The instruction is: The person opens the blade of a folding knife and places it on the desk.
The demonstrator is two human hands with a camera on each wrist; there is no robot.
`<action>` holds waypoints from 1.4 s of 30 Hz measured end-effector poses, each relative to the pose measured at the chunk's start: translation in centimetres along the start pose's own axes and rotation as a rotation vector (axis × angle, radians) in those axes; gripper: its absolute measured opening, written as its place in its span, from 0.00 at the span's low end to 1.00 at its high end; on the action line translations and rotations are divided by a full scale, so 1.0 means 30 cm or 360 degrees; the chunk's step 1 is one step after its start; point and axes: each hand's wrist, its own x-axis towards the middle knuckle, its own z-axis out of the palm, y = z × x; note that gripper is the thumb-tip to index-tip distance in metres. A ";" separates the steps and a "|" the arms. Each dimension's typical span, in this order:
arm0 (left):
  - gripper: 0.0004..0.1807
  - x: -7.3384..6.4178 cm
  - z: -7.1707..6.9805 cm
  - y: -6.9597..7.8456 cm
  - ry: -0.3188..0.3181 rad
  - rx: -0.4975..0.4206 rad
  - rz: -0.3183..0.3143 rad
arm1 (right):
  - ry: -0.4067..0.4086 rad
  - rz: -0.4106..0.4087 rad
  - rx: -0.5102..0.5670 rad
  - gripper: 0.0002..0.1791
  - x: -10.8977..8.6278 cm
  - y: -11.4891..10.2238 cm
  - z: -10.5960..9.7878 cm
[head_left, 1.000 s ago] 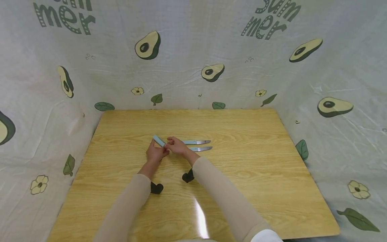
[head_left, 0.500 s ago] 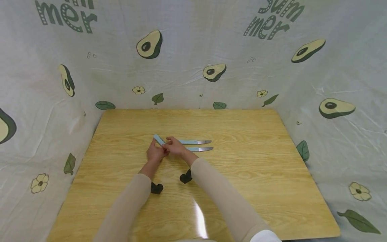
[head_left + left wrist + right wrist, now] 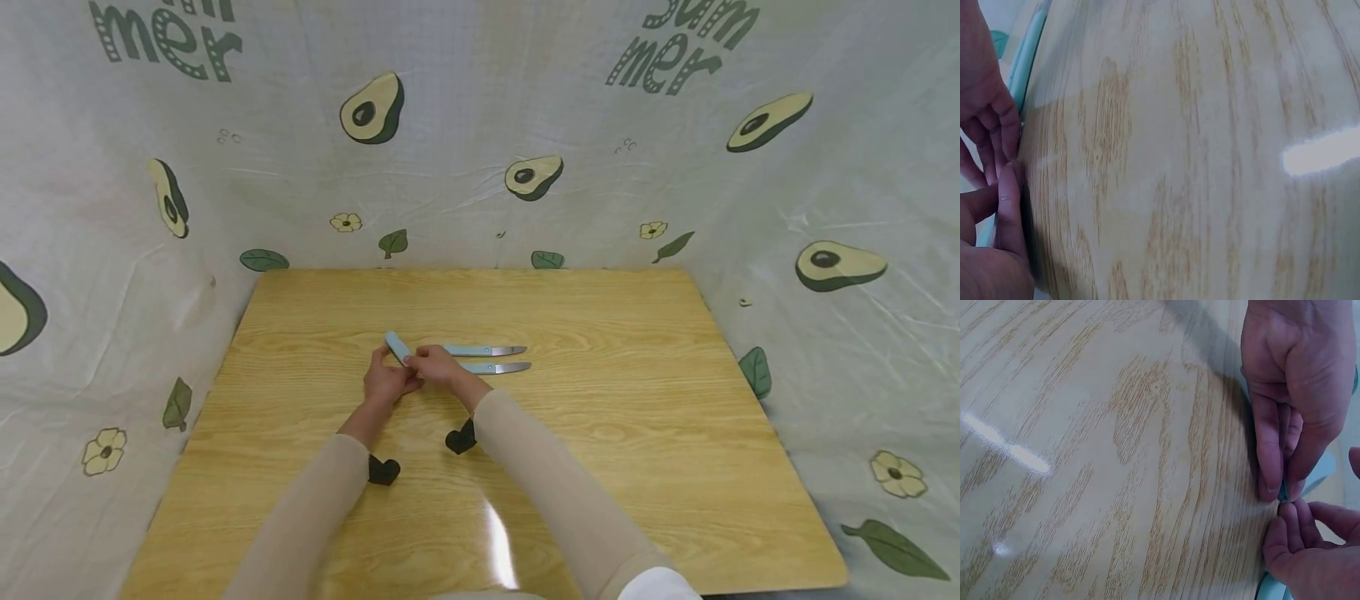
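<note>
A light blue knife handle [image 3: 396, 343] slants between my two hands; its blade is hidden by the fingers. My left hand [image 3: 384, 385] grips it, and in the right wrist view the left hand [image 3: 1300, 381] pinches it between thumb and fingers. At its lower end, the fingers of my right hand [image 3: 441, 367] pinch close against the left fingertips; in the right wrist view this right hand [image 3: 1322, 562] comes from below. Just right of the right hand lie two knives with light blue handles, a rear knife [image 3: 480, 351] and a front knife [image 3: 495, 367], blades pointing right.
All this is on a wood-grain table [image 3: 615, 433]. A pale curtain [image 3: 465, 125] printed with avocados and leaves hangs behind and at both sides. A bright light streak [image 3: 497, 542] reflects near the front edge. Black mounts [image 3: 461, 437] sit at the wrists.
Both hands stay at the same spot, working closely on the held knife. Its handle has turned slightly steeper, and the right fingers have dipped a little. The two lying knives have not moved.
</note>
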 end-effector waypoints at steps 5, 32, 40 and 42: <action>0.38 0.001 0.005 -0.004 -0.0016 -0.0014 0.0029 | -0.0034 -0.0057 -0.0017 0.17 0.002 -0.005 -0.001; 0.08 0.009 0.022 0.010 0.0098 0.0055 0.0124 | 0.0156 -0.0060 -0.0071 0.17 -0.021 -0.033 -0.018; 0.08 -0.002 0.028 0.023 0.0007 -0.0064 0.0100 | 0.0239 -0.0038 0.0001 0.16 -0.022 -0.019 -0.035; 0.08 -0.008 0.030 0.027 -0.0015 -0.0079 0.0091 | 0.0264 -0.0037 0.0023 0.15 -0.023 -0.016 -0.040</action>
